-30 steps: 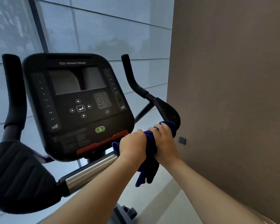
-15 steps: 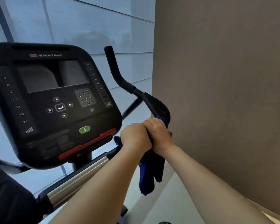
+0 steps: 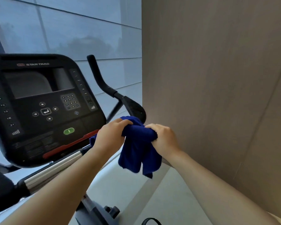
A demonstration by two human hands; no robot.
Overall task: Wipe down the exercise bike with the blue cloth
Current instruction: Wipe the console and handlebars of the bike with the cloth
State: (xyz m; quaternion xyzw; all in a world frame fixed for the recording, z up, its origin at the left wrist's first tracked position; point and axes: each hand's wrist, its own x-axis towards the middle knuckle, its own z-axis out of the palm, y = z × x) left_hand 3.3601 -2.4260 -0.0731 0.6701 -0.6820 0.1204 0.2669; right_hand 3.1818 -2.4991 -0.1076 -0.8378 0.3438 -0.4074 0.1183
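Since half a second ago the hands have been drawn apart. The left hand (image 3: 110, 135) and right hand (image 3: 165, 137), then pressed knuckle to knuckle, are now separated, and more of the blue cloth (image 3: 137, 143) is exposed between them.

The right half of the frame is filled by a brown wall panel (image 3: 217, 78). Grey-blue window panes (image 3: 71, 30) are seen at upper left.

The exercise bike's console (image 3: 44, 103) sits at left centre. It is marked STAR TRAC and has a dark screen, a keypad and a green button (image 3: 69, 131), with a red strip along its lower edge.

A chrome handlebar tube (image 3: 52, 168) runs from lower left up toward the left hand. A black handlebar horn (image 3: 99, 77) rises at upper centre, with an armrest pad (image 3: 133, 109) below it, just above the cloth.

The cloth is held at frame centre. It is clamped at one end by the left hand's curled fingers and at the other by the right hand's. Two tails hang down below. Whether the cloth is wrapped round the bar cannot be told.
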